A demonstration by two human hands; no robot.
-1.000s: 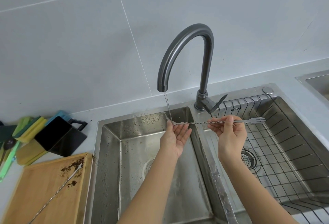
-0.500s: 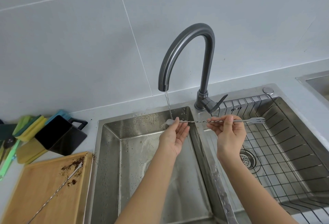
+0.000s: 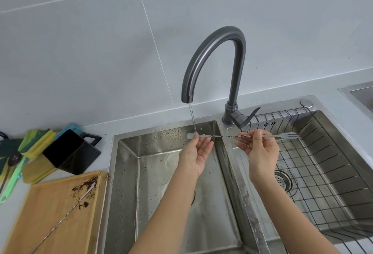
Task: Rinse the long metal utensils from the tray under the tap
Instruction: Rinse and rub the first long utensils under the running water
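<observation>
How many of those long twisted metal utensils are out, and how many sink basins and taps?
Long metal utensils: 2, one held under the water, one on the wooden tray
Sink basins: 2, left, right
Taps: 1
Total: 5

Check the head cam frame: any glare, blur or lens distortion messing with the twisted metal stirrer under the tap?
Head view: even, soft light, faint shadows only. Long twisted metal stirrer with fork end is sharp; its spoon tip blurs into the thin water stream. Mild glare on the wet stainless sink divider. Wide-angle bending shows in the wall tile lines and the wooden tray at the corner.
</observation>
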